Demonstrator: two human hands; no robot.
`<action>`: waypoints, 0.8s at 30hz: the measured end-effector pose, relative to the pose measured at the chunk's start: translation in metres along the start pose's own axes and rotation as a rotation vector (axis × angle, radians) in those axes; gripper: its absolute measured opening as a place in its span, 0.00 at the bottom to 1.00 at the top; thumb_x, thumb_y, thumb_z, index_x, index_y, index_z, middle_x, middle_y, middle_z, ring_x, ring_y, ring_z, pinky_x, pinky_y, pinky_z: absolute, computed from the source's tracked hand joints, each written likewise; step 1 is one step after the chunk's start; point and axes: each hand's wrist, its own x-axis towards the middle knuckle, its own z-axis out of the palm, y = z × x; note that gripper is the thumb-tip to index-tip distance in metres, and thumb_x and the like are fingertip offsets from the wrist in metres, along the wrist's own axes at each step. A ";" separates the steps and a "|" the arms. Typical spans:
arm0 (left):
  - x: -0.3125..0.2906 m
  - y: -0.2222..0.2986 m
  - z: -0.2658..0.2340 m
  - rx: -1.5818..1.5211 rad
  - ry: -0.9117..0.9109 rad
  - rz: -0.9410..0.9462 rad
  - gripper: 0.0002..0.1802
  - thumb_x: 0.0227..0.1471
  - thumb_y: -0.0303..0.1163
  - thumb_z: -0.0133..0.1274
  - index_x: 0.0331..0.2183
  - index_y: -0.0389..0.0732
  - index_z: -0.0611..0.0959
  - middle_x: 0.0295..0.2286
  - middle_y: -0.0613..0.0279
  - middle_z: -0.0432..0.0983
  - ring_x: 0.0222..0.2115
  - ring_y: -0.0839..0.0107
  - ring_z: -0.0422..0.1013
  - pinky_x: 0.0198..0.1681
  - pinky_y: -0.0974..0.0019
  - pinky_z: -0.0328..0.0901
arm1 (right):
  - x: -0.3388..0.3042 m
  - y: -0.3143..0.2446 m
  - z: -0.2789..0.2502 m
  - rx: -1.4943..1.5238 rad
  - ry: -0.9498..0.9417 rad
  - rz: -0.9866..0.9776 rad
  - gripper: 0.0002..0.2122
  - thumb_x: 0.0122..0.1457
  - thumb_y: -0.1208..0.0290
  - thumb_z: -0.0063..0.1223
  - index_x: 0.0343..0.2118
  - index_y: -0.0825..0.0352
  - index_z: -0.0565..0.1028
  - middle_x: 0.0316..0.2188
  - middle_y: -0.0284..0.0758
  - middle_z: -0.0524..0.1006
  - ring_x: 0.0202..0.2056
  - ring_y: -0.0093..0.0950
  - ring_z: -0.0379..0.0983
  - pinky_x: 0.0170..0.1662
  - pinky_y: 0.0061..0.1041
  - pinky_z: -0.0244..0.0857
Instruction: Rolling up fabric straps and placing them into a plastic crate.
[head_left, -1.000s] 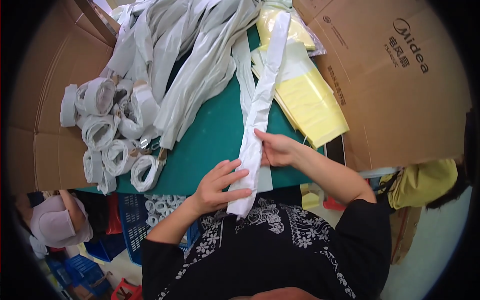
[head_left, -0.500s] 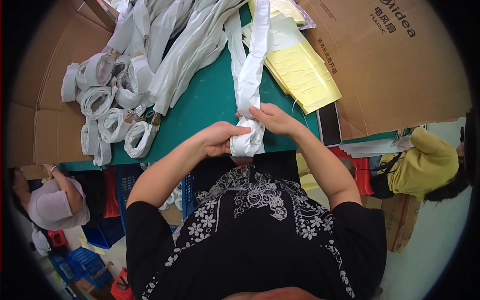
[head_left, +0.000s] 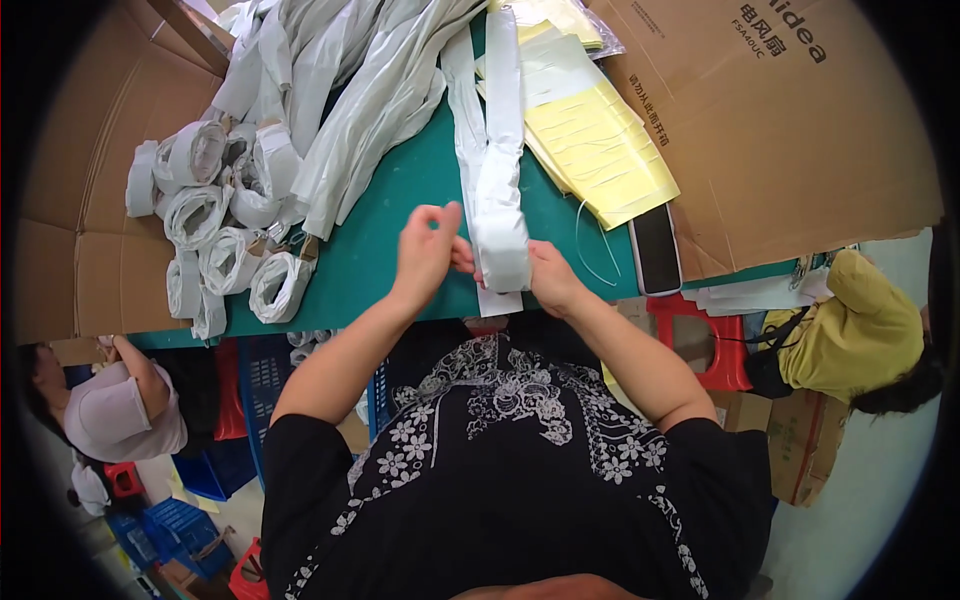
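Observation:
A long white paper-like strip [head_left: 503, 110] runs from the far edge of the green table toward me, and its near end is wound into a roll [head_left: 503, 255]. My right hand [head_left: 552, 278] grips the right side of this roll, its fingertips partly hidden behind it. Just left of the roll is my left hand [head_left: 428, 255], thumb raised and fingers apart, with the lower fingertips close to the roll's side; whether they touch it I cannot tell. A flat white end [head_left: 500, 302] pokes out beneath the roll at the table's near edge.
Several finished white rolls [head_left: 197, 215] are heaped at the left, beside loose white strips [head_left: 370, 120]. Yellow sheets [head_left: 600, 150] and a phone [head_left: 656, 250] lie to the right. Cardboard [head_left: 780, 150] borders the green table [head_left: 390, 190]. Two other people sit at either side.
My left hand has let go of the roll and lifted away to the left, fingers spreading. My right hand has shifted down to the roll's right side. The roll looks fuller and rounder.

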 end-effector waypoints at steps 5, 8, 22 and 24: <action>-0.020 -0.014 -0.016 0.964 -0.281 1.179 0.30 0.31 0.33 0.66 0.40 0.35 0.74 0.32 0.55 0.71 0.36 0.60 0.68 0.39 0.62 0.64 | -0.002 -0.004 0.005 0.426 0.139 0.241 0.13 0.62 0.67 0.37 0.44 0.68 0.70 0.37 0.38 0.75 0.37 0.28 0.74 0.38 0.32 0.71; -0.012 -0.021 -0.014 1.029 -0.281 1.164 0.25 0.30 0.33 0.65 0.35 0.37 0.78 0.40 0.56 0.70 0.42 0.57 0.65 0.43 0.60 0.62 | 0.001 0.002 0.010 0.474 0.129 0.189 0.14 0.62 0.68 0.37 0.44 0.70 0.69 0.39 0.38 0.75 0.39 0.29 0.74 0.40 0.30 0.71; 0.002 -0.004 -0.003 0.239 -0.425 0.105 0.14 0.51 0.35 0.53 0.32 0.32 0.81 0.28 0.59 0.78 0.26 0.75 0.74 0.29 0.72 0.67 | 0.018 -0.015 -0.012 0.260 -0.091 -0.089 0.22 0.53 0.80 0.46 0.53 0.68 0.61 0.45 0.34 0.71 0.45 0.24 0.69 0.50 0.26 0.63; 0.007 0.003 0.003 0.109 -0.390 0.014 0.15 0.51 0.35 0.52 0.33 0.30 0.80 0.28 0.58 0.77 0.26 0.75 0.74 0.29 0.72 0.67 | 0.024 -0.010 -0.019 0.062 -0.094 -0.179 0.22 0.51 0.81 0.51 0.50 0.67 0.62 0.42 0.33 0.72 0.42 0.21 0.70 0.46 0.22 0.64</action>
